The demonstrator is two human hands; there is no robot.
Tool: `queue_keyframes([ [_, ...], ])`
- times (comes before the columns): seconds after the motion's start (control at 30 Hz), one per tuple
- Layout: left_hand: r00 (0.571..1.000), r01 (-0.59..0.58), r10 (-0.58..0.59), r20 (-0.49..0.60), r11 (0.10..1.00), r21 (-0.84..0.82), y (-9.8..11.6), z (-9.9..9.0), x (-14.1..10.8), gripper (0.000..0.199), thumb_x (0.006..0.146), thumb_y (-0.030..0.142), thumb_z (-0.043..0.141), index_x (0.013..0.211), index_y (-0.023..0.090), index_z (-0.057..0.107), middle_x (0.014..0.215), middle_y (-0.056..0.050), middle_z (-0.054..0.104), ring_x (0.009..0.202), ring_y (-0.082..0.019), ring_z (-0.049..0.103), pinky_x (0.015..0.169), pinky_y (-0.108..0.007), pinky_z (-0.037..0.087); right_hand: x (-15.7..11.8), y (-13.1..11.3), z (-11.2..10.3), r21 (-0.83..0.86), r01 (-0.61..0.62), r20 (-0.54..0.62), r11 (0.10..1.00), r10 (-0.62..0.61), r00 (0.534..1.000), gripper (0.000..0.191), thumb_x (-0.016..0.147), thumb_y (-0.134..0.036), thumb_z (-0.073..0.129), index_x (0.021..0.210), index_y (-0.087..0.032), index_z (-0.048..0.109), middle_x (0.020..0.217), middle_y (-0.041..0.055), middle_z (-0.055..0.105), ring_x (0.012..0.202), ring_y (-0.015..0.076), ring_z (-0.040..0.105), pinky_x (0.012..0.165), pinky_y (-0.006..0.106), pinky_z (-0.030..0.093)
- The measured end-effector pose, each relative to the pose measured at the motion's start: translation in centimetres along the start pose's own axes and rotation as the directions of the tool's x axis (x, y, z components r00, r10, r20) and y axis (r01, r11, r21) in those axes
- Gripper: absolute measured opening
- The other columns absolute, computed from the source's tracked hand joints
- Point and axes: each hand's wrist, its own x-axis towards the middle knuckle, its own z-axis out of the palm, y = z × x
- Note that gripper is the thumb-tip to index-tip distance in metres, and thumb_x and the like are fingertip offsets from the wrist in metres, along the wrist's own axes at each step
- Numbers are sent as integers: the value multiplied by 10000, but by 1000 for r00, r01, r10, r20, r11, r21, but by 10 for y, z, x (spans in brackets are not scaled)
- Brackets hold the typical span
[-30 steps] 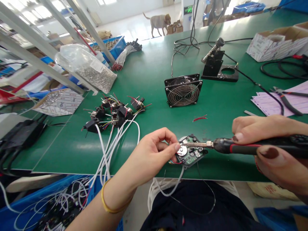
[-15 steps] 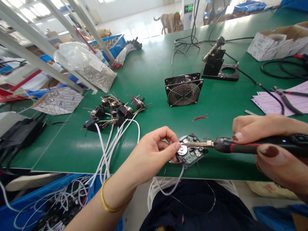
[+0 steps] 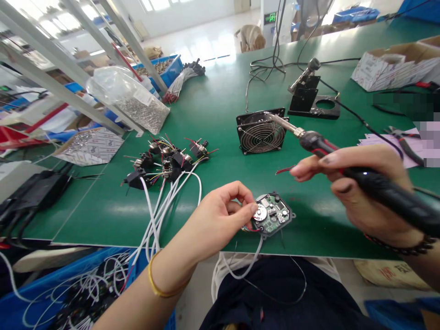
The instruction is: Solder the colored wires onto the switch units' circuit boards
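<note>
at far left, a white printed cardboard box of small shiny metal parts sits beside a clear plastic bag of similar-looking pieces, probably to keep loose bits contained. next on the green surface lies a heap of black units with coloured wires, their white cables trailing over the near edge, perhaps so the cables leave the working area free.

the left hand pinches thumb and forefinger at the edge of a round silver disc on a green circuit board in a black plastic housing, which lies face up near the front edge; the grip probably steadies it. whether the fingertips also hold a fine wire is too small to tell.

behind it stands a square black fan with a round wire guard, likely placed there to draw off fumes. short thin red wires lie nearby, and farther back is a black metal stand, presumably the iron's rest.

the right hand wraps a black-and-red soldering iron, fingers closed round its handle, metal tip raised clear of the board. it overlaps the fan's top; contact cannot be told.
</note>
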Motion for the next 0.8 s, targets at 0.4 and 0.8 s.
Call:
queue_keyframes([
  [0.4, 975, -159, 178, -131, 976, 148, -3, -2, -13, 222, 939, 384, 791, 1020, 217, 670, 884, 9, 677, 769, -154, 651, 712, -281, 519, -3, 20, 22, -27, 161, 428, 987, -134, 894, 343, 1095, -326, 779, 1367, -294, 572, 1469, 152, 783, 1356, 262, 793, 1118, 428, 671],
  [0.8, 874, -402, -72, 480, 447, 799, -11, -1, -158, 227, 973, 273, 869, 1188, 299, 802, 1047, -38, 706, 968, -257, 651, 850, -384, 471, -8, 25, 18, -7, 109, 398, 994, -97, 912, 476, 980, -215, 876, 1353, -359, 618, 1463, 82, 777, 1369, 299, 772, 1202, 507, 637],
])
